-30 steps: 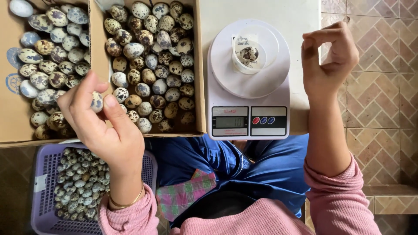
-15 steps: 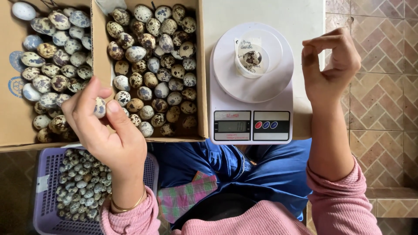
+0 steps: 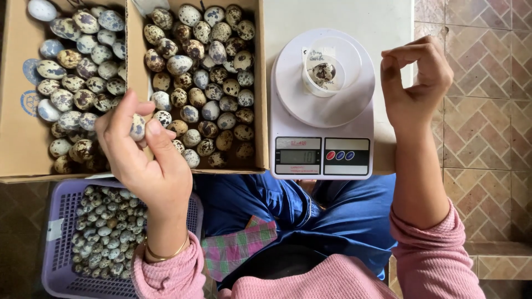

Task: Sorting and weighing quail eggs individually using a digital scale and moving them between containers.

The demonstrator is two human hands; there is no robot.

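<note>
My left hand [image 3: 145, 160] pinches a speckled quail egg [image 3: 137, 128] between thumb and fingers, over the divider between two cardboard boxes. The left box [image 3: 16, 138] and the middle box [image 3: 260, 111] both hold several speckled eggs. A white kitchen scale [image 3: 321, 116] stands to the right; a small clear cup [image 3: 324, 72] with one egg in it sits on its round plate. My right hand [image 3: 415, 86] hovers just right of the scale, fingers curled toward the thumb, nothing visible in it.
A purple plastic basket [image 3: 61, 243] full of small speckled eggs sits below the boxes by my left forearm. The scale rests on a white tabletop [image 3: 332, 16]. Brown tiled floor [image 3: 476, 138] lies at right. My lap in blue cloth is below.
My left hand with the egg has shifted slightly down and right. My right hand has stayed beside the scale.
</note>
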